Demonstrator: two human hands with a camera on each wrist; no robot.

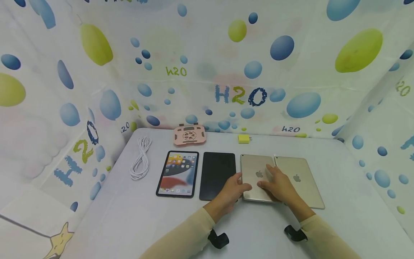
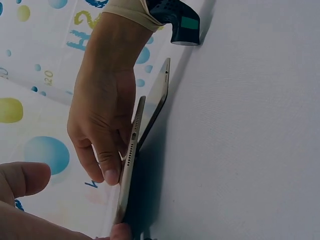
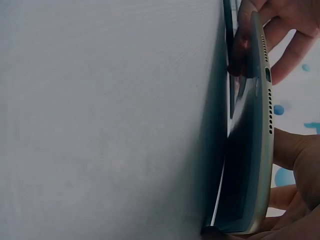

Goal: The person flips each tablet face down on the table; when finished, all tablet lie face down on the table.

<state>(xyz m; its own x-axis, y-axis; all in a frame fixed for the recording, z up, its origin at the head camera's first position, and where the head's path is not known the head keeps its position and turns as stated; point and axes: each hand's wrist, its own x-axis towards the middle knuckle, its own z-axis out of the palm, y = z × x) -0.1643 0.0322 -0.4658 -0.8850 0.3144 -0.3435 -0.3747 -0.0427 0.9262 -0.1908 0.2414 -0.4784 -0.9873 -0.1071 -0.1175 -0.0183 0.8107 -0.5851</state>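
A gold tablet [image 1: 250, 165], back up with an apple logo, lies between my two hands. Its near edge, with port and speaker holes, is raised off the white table in the right wrist view. My left hand [image 1: 228, 192] holds its left edge, a finger reaching underneath in that view. At the right side, my right hand [image 1: 284, 187] grips the tablet, thumb and fingers spread over its back and a fingertip [image 3: 215, 233] at its underside. A second gold tablet [image 1: 304, 171] lies back up beside it, partly covered by the right hand. The left hand overlaps a black tablet-shaped slab [image 1: 217, 172].
A tablet with a lit screen [image 1: 179, 172] lies left of the black slab. Further left is a coiled white cable [image 1: 141, 160]. Behind them stand a pink stand-like object [image 1: 189, 135] and a yellow plug adapter [image 1: 243, 139]. Patterned cloth [image 1: 200, 36] hangs around the table.
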